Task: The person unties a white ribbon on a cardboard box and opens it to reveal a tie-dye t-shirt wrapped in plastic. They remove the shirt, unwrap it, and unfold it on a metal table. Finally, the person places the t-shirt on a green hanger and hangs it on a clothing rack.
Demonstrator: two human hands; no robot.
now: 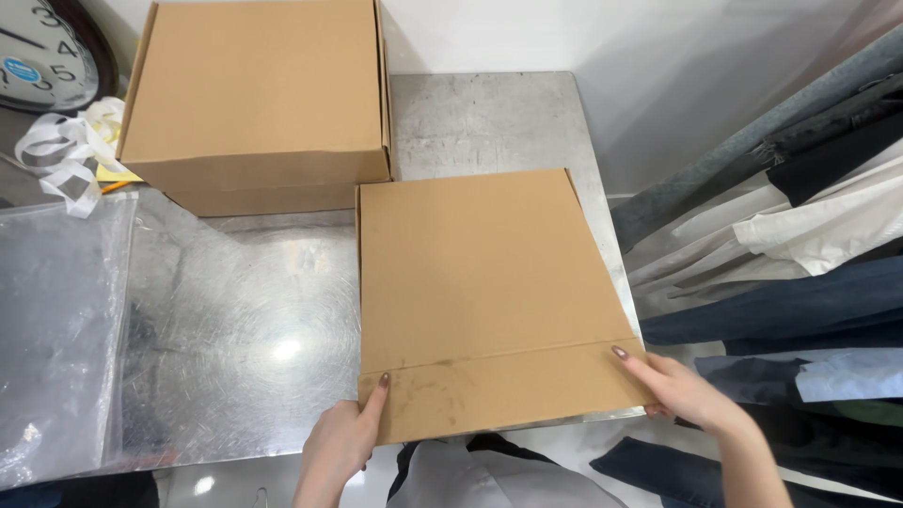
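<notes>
At the near edge of the metal surface, you have one flat cardboard box lying closed, its front panel overhanging the rim toward you. Both of your hands are on that front panel. Your left hand clamps the lower left corner, thumb laid on top with fingers tucked beneath, so that grip is closed on the box. Your right hand holds the lower right corner the same way, thumb flat on the cardboard; that grip is likewise closed on the box.

Count of boxes: three. One under your hands, and two stacked cardboard boxes at the far left, the upper resting squarely on the lower. The near box's back left corner sits just beside that stack; I cannot tell whether they touch.

Left of your box lies one clear plastic bag, running off the near left edge. Bare metal shows between the bag and your box, and another bare patch lies behind your box up to the far wall.

The box's right side runs almost along the surface's right edge, so no spare room remains there. Beyond that edge hangs a row of garments, close by.

Far left: one bundle of white ribbon and one clock, partly cut off.
</notes>
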